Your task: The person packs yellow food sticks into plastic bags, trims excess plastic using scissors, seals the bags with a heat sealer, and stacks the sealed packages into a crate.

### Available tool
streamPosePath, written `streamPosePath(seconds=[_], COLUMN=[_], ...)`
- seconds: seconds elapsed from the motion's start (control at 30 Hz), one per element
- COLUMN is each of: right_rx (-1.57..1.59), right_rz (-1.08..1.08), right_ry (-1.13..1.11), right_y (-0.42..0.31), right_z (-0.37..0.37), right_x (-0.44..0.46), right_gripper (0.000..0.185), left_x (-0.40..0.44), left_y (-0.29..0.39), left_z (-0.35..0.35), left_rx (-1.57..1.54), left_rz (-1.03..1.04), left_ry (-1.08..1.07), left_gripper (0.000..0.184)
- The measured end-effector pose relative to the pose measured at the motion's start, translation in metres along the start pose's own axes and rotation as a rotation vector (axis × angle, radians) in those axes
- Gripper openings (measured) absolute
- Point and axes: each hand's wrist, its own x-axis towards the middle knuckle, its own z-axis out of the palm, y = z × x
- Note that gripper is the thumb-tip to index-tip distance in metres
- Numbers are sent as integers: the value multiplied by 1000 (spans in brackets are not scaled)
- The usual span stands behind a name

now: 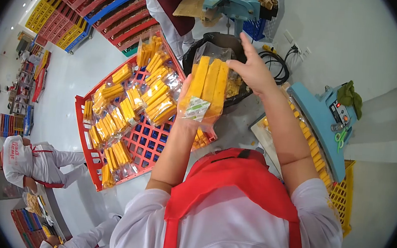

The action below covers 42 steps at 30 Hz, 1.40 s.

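1. Red crate [89, 154]: holds other bagged yellow sticks.
2. Your left hand [186, 89]: gripping the filled bag [207, 87] over the bin [243, 96]; looks like handling step.
3. Your right hand [256, 72]: open, thumb at bag's edge; next move calls for steady left support.

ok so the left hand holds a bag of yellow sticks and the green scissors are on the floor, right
Not quite: the head view shows the green scissors on a blue machine, not the floor. The left hand does hold a bag of yellow sticks.
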Motion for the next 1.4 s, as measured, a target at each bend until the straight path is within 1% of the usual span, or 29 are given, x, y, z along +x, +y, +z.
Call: streamPosePath(seconds=[0.03,0.1,0.17,0.2,0.23,0.3,0.33,0.4,0.43,0.5,0.53,0.57,0.63,0.67,0.7,0.73,0.83,0.9,0.97,1.07,1.1,1.17,1.2,1.23,1.27,1.3,1.37,1.4], right_rx=[0,119,75,29,29,304,305,475,473,475,433,404,345,344,399,455,496,519,459,303,300,461,514,634,754,751,1089,1115], right_rz=[-2,51,75,94,95,169,168,288,284,328,332,229,194,188,153,120,100,111,39,-6,-6,108,147,158,169,168,438,468], right_ry=[-2,-28,-61,-91,-91,89,89,123,124,-222,-360,-497,-553,-542,-537,-531,-547,-560,-531,-481,-484,-534,-550,-553,-556,-560,-595,-573], right_y=[0,3,5,6,5,0,0,-2,-3,-2,5,8,-4,-13,-22,-26,-3,0,-7,-13,-11,0,6,16,24,30,38,35], right_z=[-2,-5,-5,-5,-4,-2,-3,-7,-6,-4,0,3,3,3,3,2,-4,-7,-6,-4,-3,-2,-2,-4,-5,-5,-4,1], right_x=[0,-5,-11,-13,-13,-13,-14,-18,-22,-37,-41,-45,-55,-59,-61,-64,-61,-60,-64,-68,-67,-66,-66,-67,-68,-69,-72,-78], right_gripper=[69,69,70,71,71,71,71,71,71,69,70,77,77,77,76,75,74,74,75,79,79,74,73,67,62,62,63,62], left_x=[-2,-8,-14,-16,-20,-28,-26,-20,-18,-15,-11,-13,-26,-30,-36,-44,-51,-55,-56,-53,-53,-56,-62,-65,-62,-61,-58,-55], left_y=[-1,-2,3,3,0,-8,-12,-18,-14,-4,-7,-7,-10,-11,-14,-17,-15,-19,-18,-16,-15,-16,-20,-21,-13,-8,-2,-2], left_z=[0,-2,-5,-2,7,24,24,23,21,17,19,22,41,45,49,52,51,53,56,45,44,46,56,61,57,55,53,52], left_rx=[-59,-122,53,17,17,73,75,100,100,246,606,607,1137,1186,1186,1195,1396,1387,1416,1214,1145,1075,1008,939,974,974,851,828], left_rz=[-4,-5,-95,-151,-151,-106,-106,171,170,123,393,395,721,695,689,620,596,619,674,493,434,378,419,460,490,495,440,429], left_ry=[-17,-27,-242,-291,-291,-136,-136,-91,-95,-196,-107,-117,-341,-304,-316,-317,-413,-410,-431,-322,-285,-247,-291,-335,-444,-445,-524,-573], left_gripper=[54,57,64,66,66,57,57,56,56,50,68,68,100,118,118,117,114,111,108,115,117,119,121,123,122,122,122,116])
